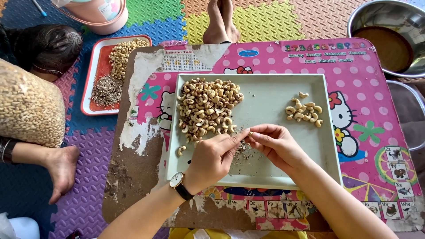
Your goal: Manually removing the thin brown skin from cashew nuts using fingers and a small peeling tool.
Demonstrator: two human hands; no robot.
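Left hand (212, 157) and right hand (276, 146) pinch one cashew (250, 133) between fingertips above the tray (261, 175); light, brittle, probably best held by its curved sides.

The hands (248, 148) hide the nut (250, 133) pinched between their fingertips.

both hands, left hand (212, 156) and right hand (275, 145), pinch one cashew (249, 133) over the pale tray (265, 172).

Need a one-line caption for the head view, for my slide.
Both hands pinch one cashew over a pale tray between two cashew piles.
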